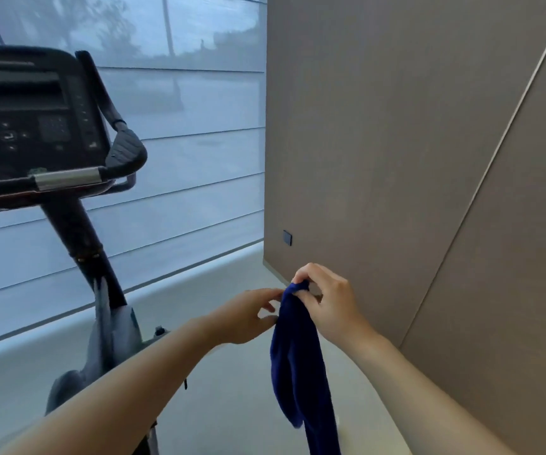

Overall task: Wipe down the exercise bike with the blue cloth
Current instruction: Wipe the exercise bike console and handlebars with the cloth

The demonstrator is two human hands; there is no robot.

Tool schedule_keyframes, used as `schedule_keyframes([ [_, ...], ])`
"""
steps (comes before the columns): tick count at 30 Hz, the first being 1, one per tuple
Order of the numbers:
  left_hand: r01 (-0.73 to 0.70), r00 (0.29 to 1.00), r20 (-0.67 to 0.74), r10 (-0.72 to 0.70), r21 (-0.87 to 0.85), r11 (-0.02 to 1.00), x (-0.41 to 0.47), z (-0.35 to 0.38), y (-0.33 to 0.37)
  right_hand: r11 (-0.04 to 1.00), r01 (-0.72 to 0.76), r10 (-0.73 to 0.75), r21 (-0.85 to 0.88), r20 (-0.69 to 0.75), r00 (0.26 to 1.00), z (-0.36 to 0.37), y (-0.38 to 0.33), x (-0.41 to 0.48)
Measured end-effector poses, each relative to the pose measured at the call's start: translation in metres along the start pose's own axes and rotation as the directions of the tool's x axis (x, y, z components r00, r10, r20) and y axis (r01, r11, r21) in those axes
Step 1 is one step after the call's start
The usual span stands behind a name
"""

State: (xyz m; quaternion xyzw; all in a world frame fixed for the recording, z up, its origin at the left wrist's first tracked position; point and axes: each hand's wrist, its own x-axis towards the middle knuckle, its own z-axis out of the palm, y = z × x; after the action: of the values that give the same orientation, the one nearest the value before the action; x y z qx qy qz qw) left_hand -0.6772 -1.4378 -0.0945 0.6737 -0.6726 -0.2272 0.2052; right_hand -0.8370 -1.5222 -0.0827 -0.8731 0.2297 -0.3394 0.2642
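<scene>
The exercise bike (78, 231) stands at the left, its black console (32, 116) up high, a handlebar (124, 152) with a silver section below it. A dark blue cloth (298, 362) hangs down in the lower middle. My right hand (327, 307) pinches the cloth's top edge between thumb and fingers. My left hand (248, 316) is just left of the cloth, fingers apart, fingertips touching or nearly touching its edge. Both hands are well to the right of the bike.
A large window with a translucent blind (183, 142) fills the back behind the bike. A brown panelled wall (396, 142) with a small dark socket (287, 238) stands at the right. Pale floor (232, 389) lies below, with a low ledge along the window.
</scene>
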Motion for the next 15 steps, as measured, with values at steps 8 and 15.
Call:
schedule_keyframes([
  [8, 0.107, 0.928, -0.345, -0.141, -0.117, 0.987, 0.102, -0.037, -0.061, 0.991, 0.061, -0.055, 0.123, -0.052, 0.997, 0.009, 0.075, 0.124],
  [15, 0.103, 0.739, -0.624, -0.254, -0.267, 0.958, 0.19, -0.135, -0.102, 0.982, -0.054, 0.042, 0.183, 0.07, 0.997, 0.066, 0.133, 0.252],
])
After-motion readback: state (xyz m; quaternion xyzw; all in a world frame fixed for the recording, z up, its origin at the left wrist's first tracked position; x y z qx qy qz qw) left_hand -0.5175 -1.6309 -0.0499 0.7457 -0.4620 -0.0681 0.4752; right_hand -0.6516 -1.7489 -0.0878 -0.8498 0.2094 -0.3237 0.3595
